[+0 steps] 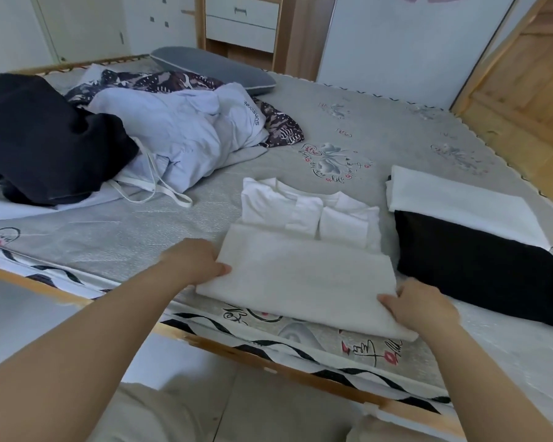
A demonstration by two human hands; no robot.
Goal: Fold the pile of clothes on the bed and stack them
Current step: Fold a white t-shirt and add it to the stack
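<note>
Surface: a bed [380, 129] with a grey mattress cover printed with flowers and red script, set in a light wooden frame [268, 362] whose near rail runs across the lower picture. A grey pillow [211, 70] lies at the far edge. Behind it stand a white drawer unit [241, 22] in a wooden surround and pale wall panels; wooden boards show at the far right.

Task item: a white garment [300, 275] lies at the near edge of the mattress, centre of view. Its lower part is doubled up over the body, and the folded sleeves and collar remain exposed on the far side. The collar end points away from the person; the doubled band runs with its long axis across the view, left to right, slightly slanted so the right end sits nearer the rail.

Hands: the left hand [193, 261] pinches the left end of the doubled layer, thumb on top and fingers curled beneath. The right hand [419, 306] grips the right near corner the same way.

To the right, just beside the garment, a folded black item [479, 272] bears a folded white item [460, 205] on its far part. At far left lies the unfolded pile: a black garment [42, 135], a pale lilac garment [186, 129] with white straps, and a dark patterned cloth [173, 81] beneath.
</note>
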